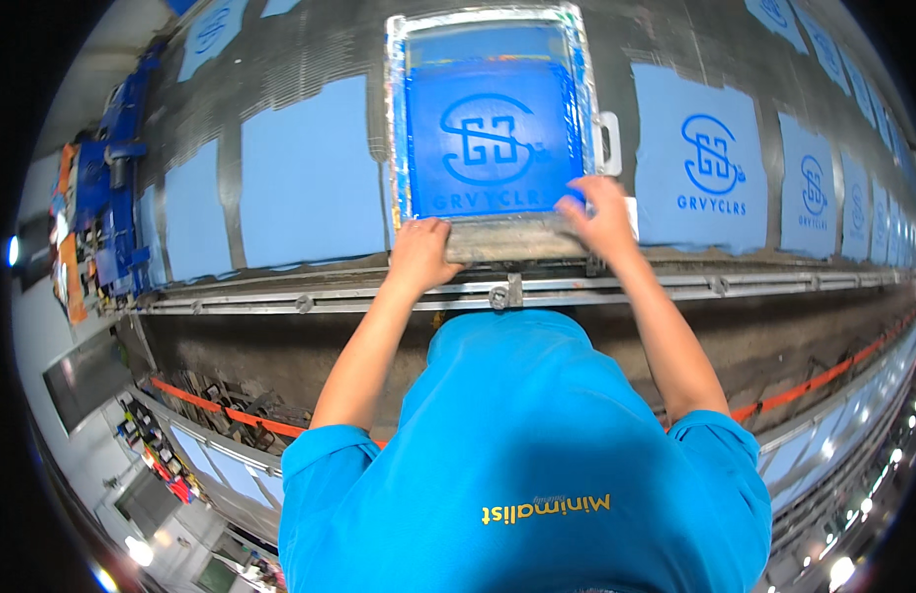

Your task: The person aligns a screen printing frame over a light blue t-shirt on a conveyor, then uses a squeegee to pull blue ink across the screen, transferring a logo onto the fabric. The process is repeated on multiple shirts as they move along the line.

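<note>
A screen-printing frame [586, 99] with a blue mesh and a round line design lies over the long grey table. My left hand [421, 255] grips its near left corner, fingers curled over the rim. Along the frame's near side runs a worn grey-brown bar [522, 240]. My right hand [603, 219] is at the near right corner, its fingers bent over the blue edge and slightly smeared; whether they hold anything is unclear. Right of the frame lies a light blue fabric piece [700, 227] with a dark blue print. An unprinted light blue fabric piece [305, 178] lies on the left.
More printed pieces [809, 188] line the table [616, 59] to the right. A metal rail [379, 290] follows its near edge, close to my body. Blue machinery [127, 168] stands at the far left. Behind me are an orange bar [231, 410] and another table with light blue pieces.
</note>
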Available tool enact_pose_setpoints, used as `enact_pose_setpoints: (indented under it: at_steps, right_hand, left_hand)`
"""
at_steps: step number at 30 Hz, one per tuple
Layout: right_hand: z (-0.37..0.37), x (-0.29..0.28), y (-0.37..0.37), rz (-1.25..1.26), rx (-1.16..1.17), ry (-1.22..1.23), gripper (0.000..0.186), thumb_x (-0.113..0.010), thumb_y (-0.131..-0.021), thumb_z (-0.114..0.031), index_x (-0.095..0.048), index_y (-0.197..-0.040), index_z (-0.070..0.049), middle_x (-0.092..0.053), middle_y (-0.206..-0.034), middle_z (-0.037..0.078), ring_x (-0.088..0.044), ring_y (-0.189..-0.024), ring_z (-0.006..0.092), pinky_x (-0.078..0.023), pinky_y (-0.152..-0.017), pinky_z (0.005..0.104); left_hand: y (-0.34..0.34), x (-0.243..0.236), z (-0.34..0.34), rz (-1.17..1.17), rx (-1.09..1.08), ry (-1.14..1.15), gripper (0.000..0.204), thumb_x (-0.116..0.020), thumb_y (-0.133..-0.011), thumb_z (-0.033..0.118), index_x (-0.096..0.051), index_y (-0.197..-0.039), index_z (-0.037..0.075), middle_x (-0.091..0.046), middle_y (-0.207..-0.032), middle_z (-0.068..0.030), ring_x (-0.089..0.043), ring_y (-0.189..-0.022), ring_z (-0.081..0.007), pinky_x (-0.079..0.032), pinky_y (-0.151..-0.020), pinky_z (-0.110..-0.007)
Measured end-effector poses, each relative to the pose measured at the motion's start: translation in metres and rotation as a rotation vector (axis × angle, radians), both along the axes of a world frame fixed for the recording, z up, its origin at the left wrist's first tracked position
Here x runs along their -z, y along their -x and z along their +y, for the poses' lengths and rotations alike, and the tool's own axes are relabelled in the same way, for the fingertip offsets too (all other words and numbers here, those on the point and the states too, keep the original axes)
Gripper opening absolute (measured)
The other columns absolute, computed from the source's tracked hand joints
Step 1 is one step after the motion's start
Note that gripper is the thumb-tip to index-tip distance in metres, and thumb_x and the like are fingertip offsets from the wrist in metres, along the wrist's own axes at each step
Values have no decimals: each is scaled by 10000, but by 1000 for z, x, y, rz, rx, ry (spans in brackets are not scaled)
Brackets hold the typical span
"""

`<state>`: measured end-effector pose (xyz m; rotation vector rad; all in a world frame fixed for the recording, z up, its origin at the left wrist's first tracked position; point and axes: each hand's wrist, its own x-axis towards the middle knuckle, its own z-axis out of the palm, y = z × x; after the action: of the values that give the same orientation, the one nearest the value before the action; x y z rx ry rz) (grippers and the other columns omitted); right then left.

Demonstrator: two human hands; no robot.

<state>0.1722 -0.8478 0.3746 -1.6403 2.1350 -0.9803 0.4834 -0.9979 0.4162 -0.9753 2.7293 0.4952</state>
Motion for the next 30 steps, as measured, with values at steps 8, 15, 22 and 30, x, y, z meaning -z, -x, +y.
enact_pose_setpoints:
  at_steps: [8,15,22,30]
  right_hand:
    - [-99,89,110,-494,598,-124,577,-798,-916,-377,-662,-1312,21,-714,-1249,192,-666,-1164,284,-507,-1016,392]
    - [-118,20,61,-487,540,302,438,-729,-962,-294,-687,-1297,-15,-717,-1212,160,-650,-1108,225,-493,-994,368]
    - [-214,36,-111,-602,626,191,388,-733,-969,-284,-703,-1265,-36,-713,-1176,129,-631,-1051,203,-480,-971,344]
    - [-288,60,-252,-586,641,115,370,-735,-961,-275,-707,-1272,-76,-619,-771,-3,-538,-670,121,-476,-639,336]
  left_hand:
    - [29,14,35,239,43,-44,499,-771,-745,100,-689,-1238,103,-709,-1212,-100,-655,-1156,-343,-547,-942,-472]
    - [-24,9,10,511,38,-72,494,-802,-730,119,-712,-1215,91,-720,-1243,-91,-654,-1181,-317,-523,-1010,-452]
    - [-167,-4,-105,350,60,42,344,-799,-741,186,-713,-1062,95,-712,-1041,-64,-672,-1050,-301,-543,-890,-450]
    - [-301,-7,-200,308,71,50,321,-799,-766,180,-674,-1051,101,-686,-1064,-56,-662,-1042,-305,-543,-869,-448]
